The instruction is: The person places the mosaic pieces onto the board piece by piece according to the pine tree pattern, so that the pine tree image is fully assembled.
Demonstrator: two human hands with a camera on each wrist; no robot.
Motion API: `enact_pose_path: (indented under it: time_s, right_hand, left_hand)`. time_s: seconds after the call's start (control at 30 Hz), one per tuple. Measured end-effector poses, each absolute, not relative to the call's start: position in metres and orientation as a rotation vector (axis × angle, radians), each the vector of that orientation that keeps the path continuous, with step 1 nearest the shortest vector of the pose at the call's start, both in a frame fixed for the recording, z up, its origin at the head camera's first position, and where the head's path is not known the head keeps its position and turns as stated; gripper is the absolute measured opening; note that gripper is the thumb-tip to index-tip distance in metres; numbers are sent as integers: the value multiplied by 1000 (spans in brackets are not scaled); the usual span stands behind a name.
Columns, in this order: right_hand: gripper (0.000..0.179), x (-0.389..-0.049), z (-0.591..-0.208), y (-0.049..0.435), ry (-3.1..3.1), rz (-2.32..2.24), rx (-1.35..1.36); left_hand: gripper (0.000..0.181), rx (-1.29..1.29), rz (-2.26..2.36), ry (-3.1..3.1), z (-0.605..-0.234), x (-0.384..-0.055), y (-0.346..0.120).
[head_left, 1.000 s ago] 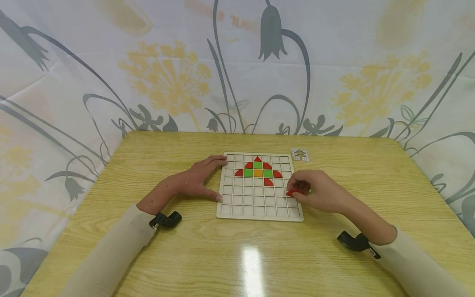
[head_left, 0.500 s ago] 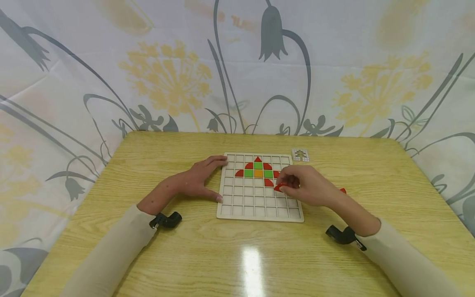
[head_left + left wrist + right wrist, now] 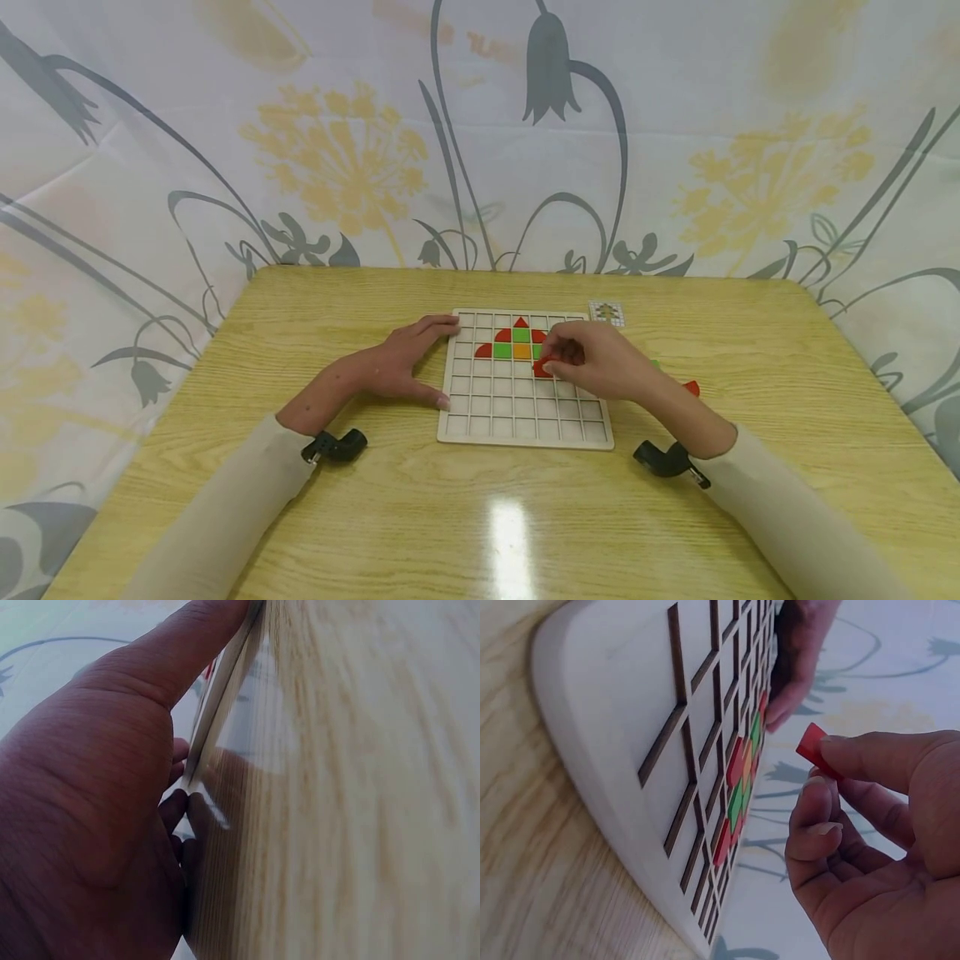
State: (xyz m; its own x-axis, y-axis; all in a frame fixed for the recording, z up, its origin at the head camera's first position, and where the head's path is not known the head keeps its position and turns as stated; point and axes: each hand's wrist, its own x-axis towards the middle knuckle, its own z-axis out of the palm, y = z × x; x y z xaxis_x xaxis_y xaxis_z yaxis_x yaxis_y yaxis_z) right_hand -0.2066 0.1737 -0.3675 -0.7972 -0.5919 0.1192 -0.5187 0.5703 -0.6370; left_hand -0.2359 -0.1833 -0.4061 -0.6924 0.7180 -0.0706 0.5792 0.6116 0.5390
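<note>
A pale square grid board (image 3: 525,444) lies on the wooden table. In its upper cells sit a red triangle (image 3: 521,322), rounded red pieces (image 3: 483,351), green squares (image 3: 502,351) and an orange square (image 3: 522,351). My left hand (image 3: 397,367) rests along the board's left edge, thumb and fingers spread and touching the rim. Above the board's right half, my right hand (image 3: 600,358) pinches a small red tile (image 3: 814,748) between thumb and index finger. The tile is off the surface in the right wrist view; its full shape is hidden. This hand covers some right-side cells in the head view.
A small printed pattern card (image 3: 607,313) lies beyond the board's upper right corner. To the right, partly behind the right forearm, are a loose red piece (image 3: 692,388) and a green piece (image 3: 656,364). A flower-patterned cloth (image 3: 480,150) hangs behind the table.
My right hand has moved left and slightly away from me over the board, carrying the red tile. Loose pieces at the right have come into view. My left hand stays put.
</note>
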Motion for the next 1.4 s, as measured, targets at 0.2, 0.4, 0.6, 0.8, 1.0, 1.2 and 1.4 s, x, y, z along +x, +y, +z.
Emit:
enact_pose_path:
  time_s: [0.2,0.4,0.6,0.8,1.0,1.2,1.4]
  right_hand:
    - [4,-216,-369,161,2652,-1058,-945]
    - [4,-222,-370,149,2615,-1085,-948]
    - [4,-229,-376,141,2587,-1081,-947]
    - [7,-232,-379,132,2586,-1045,-956]
    - [7,-234,-381,126,2595,-996,-982]
    - [8,-236,-382,123,2599,-936,-1018]
    - [8,-234,-381,121,2633,-898,-1038]
  left_hand:
    - [112,1055,714,2562,-407,-236,-184]
    - [112,1050,714,2567,-408,-236,-184]
    - [111,1059,722,2566,-405,-235,-183]
    - [111,1057,726,2564,-406,-235,-183]
    - [111,1073,738,2560,-406,-235,-183]
    - [111,1060,738,2560,-407,-236,-183]
    - [111,1056,737,2561,-407,-236,-183]
